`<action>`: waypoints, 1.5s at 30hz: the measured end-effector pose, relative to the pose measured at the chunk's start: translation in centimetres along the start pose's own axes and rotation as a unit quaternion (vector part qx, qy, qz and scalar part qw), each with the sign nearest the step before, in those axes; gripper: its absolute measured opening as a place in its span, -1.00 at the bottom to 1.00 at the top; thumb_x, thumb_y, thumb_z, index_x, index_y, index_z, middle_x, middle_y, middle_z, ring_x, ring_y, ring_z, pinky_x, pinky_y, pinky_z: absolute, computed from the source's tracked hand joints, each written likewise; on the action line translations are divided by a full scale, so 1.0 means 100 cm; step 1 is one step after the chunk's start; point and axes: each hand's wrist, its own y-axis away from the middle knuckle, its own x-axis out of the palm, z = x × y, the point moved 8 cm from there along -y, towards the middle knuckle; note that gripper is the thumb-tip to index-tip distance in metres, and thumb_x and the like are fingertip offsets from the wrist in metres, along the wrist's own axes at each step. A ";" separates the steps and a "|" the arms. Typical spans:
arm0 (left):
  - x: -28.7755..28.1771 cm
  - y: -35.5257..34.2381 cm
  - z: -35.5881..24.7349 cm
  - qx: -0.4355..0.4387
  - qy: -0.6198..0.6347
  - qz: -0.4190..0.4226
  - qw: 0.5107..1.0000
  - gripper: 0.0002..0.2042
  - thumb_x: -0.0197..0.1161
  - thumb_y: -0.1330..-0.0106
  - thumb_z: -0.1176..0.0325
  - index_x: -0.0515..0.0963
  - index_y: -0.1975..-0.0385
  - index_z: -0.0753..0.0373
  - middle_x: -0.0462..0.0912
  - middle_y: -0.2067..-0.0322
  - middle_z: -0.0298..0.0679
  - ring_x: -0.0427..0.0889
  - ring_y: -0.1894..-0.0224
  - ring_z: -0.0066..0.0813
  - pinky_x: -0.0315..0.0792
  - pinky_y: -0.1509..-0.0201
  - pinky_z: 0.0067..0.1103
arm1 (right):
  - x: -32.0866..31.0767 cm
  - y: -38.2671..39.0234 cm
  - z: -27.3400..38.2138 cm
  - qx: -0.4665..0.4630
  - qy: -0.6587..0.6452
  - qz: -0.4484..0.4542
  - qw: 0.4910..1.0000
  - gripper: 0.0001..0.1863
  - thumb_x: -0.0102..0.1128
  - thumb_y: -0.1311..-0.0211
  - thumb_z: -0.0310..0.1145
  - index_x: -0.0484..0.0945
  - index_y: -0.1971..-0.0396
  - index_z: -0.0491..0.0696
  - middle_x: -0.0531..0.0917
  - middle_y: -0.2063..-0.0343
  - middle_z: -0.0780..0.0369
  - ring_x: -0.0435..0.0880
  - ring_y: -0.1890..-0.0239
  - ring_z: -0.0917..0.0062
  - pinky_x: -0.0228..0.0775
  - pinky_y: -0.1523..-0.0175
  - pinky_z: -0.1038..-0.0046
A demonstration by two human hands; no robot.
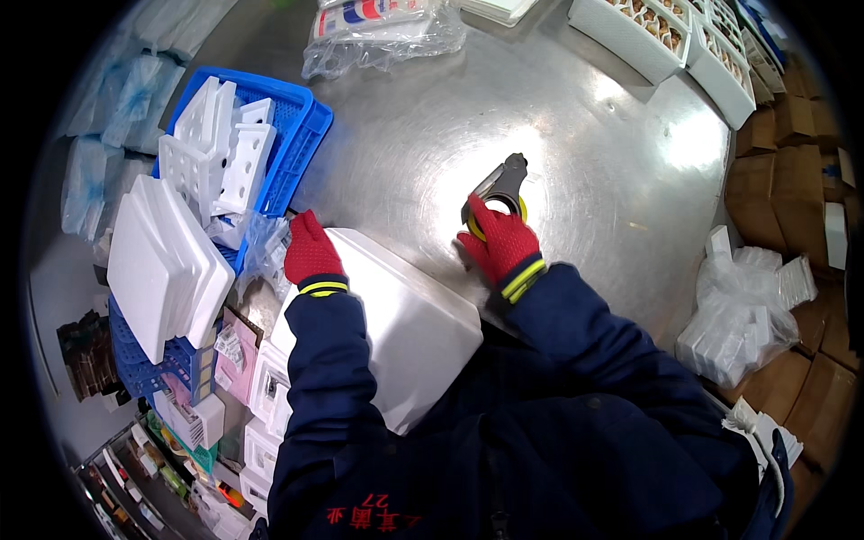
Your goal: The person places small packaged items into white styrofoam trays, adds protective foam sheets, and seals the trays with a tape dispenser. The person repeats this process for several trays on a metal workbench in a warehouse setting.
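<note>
My right hand (pixel 500 241), in a red glove, is wrapped round a tape dispenser (pixel 509 180) with a dark grey body and a yellow-edged roll. It is just above the steel table. Close against my body, below both hands, is a white foam box (pixel 405 306) with a smooth upper face. My left hand (pixel 311 247), also gloved in red, is closed at the box's far left corner, its fingertips hidden. Clear plastic wrap (pixel 265 247) lies just left of that hand.
A blue crate (pixel 310 135) of white foam pieces stands left, with stacked foam lids (pixel 166 265) nearer. On the steel table (pixel 387 153), a plastic-wrapped pack (pixel 382 36) lies far off. Filled foam boxes (pixel 630 40) sit far right. Bagged foam pieces (pixel 742 315) and cartons (pixel 774 180) are right.
</note>
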 end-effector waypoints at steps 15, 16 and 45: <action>0.007 -0.001 -0.002 0.120 0.001 -0.026 0.992 -0.71 -0.12 -0.35 0.19 0.49 0.18 0.20 0.61 0.24 -0.15 0.60 0.29 -0.15 0.47 0.25 -0.39 | -0.005 0.027 -0.038 -0.083 0.067 -0.030 0.994 -0.43 0.29 0.14 -0.29 0.36 0.05 -0.14 0.53 0.38 0.10 0.49 0.23 0.21 0.16 -0.12 0.15; -0.006 0.001 -0.003 0.112 -0.014 -0.022 0.993 -0.72 -0.11 -0.34 0.21 0.49 0.18 0.21 0.60 0.22 -0.14 0.60 0.28 -0.16 0.48 0.24 -0.41 | -0.005 0.024 -0.035 -0.095 0.053 -0.013 0.994 -0.43 0.29 0.14 -0.29 0.37 0.06 -0.14 0.53 0.37 0.10 0.49 0.22 0.21 0.16 -0.12 0.16; -0.010 -0.005 0.002 -0.158 0.168 0.047 0.972 -0.73 0.03 -0.31 0.31 0.44 0.05 0.26 0.64 0.36 -0.15 0.63 0.27 -0.38 0.42 0.18 -0.55 | 0.134 -0.070 0.055 0.343 -0.835 0.298 0.311 -0.70 -0.08 -0.26 -0.20 0.45 0.09 0.00 0.48 0.51 0.28 0.39 0.58 0.59 0.33 0.43 0.59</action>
